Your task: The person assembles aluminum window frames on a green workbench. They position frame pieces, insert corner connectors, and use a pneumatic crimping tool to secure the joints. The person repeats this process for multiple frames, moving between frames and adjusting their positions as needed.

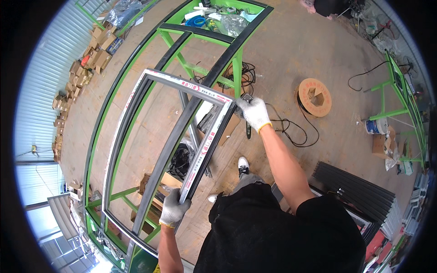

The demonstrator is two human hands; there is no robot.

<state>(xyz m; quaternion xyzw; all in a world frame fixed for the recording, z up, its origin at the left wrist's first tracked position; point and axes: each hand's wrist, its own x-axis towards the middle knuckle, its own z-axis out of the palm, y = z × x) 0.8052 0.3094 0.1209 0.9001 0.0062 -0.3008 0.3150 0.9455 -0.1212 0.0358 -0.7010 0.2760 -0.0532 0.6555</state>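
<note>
A rectangular dark window frame [208, 148], with white and red printed film along its sides, lies across the padded rails of a green work stand [237, 68]. My left hand [174, 209], in a white glove, is closed on the frame's near side, fingers over the edge. At the frame's far right corner, my gloved right hand [255, 112] is closed around a small dark hand tool [248, 131]. Part of the tool shows above the fingers and part hangs below them; its exact kind is hidden by the glove.
A green tray [261, 10] at the stand's far end holds tape and plastic bags. Black cable and a cable reel [314, 98] lie on the floor to the right. Dark profiles [355, 186] are stacked at my right. Cardboard boxes [98, 59] line the left wall.
</note>
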